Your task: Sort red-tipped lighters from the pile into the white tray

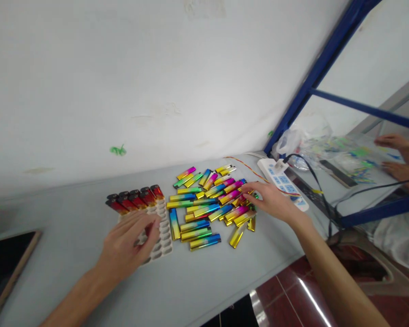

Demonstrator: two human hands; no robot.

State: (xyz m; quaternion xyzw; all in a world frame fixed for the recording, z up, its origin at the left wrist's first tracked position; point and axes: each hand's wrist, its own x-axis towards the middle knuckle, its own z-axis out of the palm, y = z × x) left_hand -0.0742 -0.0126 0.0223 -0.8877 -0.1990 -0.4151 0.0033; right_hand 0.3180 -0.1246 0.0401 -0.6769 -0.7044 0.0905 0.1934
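Observation:
My left hand (pixel 131 240) is over a pale tray (pixel 167 243) with rows of round-ended slots. Its thumb and index finger curl together; whatever they may hold is hidden. Several red lighters with black tops (pixel 135 200) stand upright in the tray's back rows. My right hand (pixel 271 200) is at the right edge of a loose pile of shiny lighters (pixel 207 209), coloured gold, blue, green and pink. Its thumb and index finger are slightly apart, their tips against the pile. I see no lighter lifted in it.
A white power strip (pixel 282 181) with a plug and black cable lies right of the pile. Blue metal posts (pixel 306 91) rise behind it. Beyond them are another person's hands (pixel 400 156) and plastic bags (pixel 293 143). A dark tablet-like device (pixel 10 259) lies at far left.

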